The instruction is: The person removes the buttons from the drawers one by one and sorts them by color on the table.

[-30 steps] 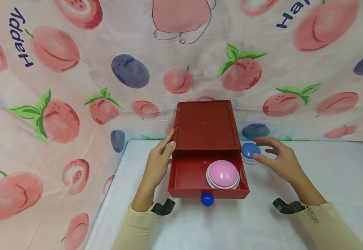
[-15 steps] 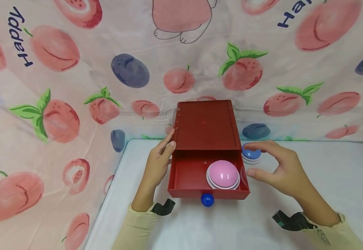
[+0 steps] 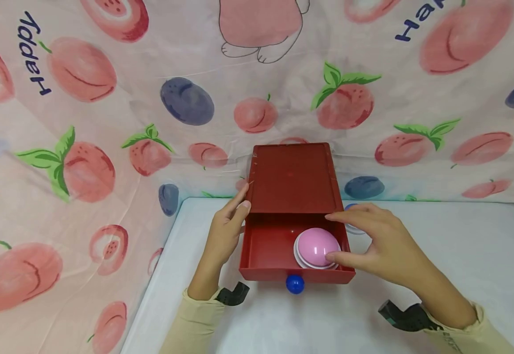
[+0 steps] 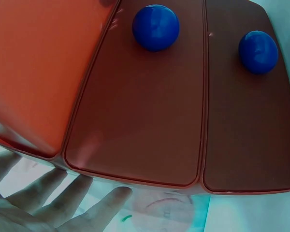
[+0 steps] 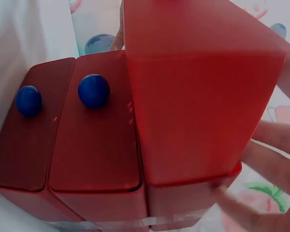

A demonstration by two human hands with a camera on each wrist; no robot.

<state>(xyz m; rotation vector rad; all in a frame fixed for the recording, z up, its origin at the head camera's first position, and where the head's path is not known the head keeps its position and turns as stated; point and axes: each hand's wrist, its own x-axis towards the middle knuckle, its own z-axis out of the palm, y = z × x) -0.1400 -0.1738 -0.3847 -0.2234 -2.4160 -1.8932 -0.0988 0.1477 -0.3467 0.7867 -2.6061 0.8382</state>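
Right hand [image 3: 378, 241] held with thumb and fingers apart over the pink dome [image 3: 313, 244]
The dome, on its white base, is seated in the right front of the pulled-out red drawer [image 3: 266, 250], overlapped by the thumb, though contact cannot be told; the red cabinet's [image 3: 290, 177] left side is touched by the left hand [image 3: 225, 231], fingers extended; a blue dome [image 3: 350, 206] is partly hidden behind the right hand.
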